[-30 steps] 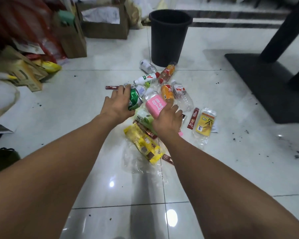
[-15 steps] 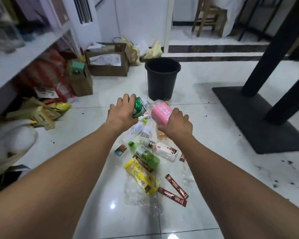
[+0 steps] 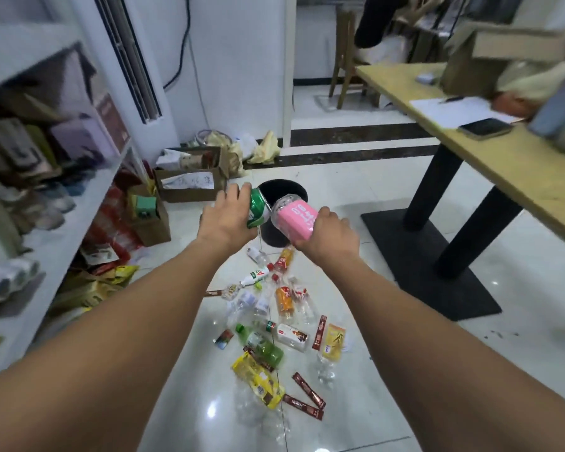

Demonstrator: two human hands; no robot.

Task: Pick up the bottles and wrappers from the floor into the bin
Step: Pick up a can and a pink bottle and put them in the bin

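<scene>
Cluttered room around a wooden table [image 3: 516,164] on black legs

The table stands at the right on two black posts rising from a flat black base plate [image 3: 434,265] on the white tiled floor [image 3: 356,177]. On the tabletop lie a dark phone [image 3: 486,128], a white sheet of paper [image 3: 450,107] with a pen [image 3: 450,99] on it, and a cardboard box [image 3: 490,57] further back. Beyond the table's far end is a wooden chair [image 3: 346,70]. Well to the left of the table, white shelves [image 3: 62,203] hold blurred goods, with open cardboard cartons [image 3: 190,184] on the floor near their foot and crumpled yellowish paper [image 3: 265,148] against the wall behind them.
</scene>
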